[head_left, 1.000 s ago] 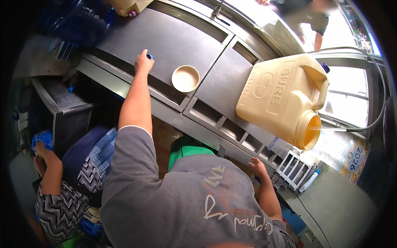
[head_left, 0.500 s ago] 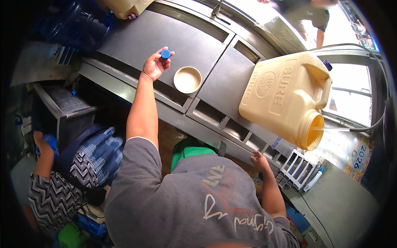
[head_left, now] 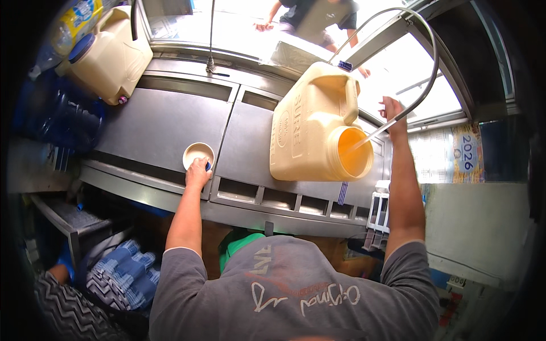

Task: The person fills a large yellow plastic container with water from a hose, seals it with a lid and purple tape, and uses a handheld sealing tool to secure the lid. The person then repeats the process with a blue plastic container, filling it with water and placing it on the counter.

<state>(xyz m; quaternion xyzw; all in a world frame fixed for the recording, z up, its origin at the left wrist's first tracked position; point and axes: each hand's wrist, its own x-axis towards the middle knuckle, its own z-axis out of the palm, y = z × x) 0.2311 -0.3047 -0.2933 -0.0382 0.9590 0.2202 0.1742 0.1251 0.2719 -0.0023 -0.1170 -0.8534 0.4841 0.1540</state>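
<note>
Water (head_left: 375, 133) is streaming from hose (head_left: 421, 95) into big tan jug (head_left: 298, 128), which is sitting on steel bench (head_left: 165, 122). W/ L grip (head_left: 198, 170) I'm pinching blue cap (head_left: 208, 166) at rim of cream bowl (head_left: 198, 152), also resting on bench, L of jug. R grip (head_left: 393, 113) is hovering up by hose end; can't tell if it's closing on it.

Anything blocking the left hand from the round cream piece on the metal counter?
Nothing visible does. The left hand, holding a blue cap, overlaps the near rim of the round cream piece; the large jug stands off to the right, clear of both.
</note>
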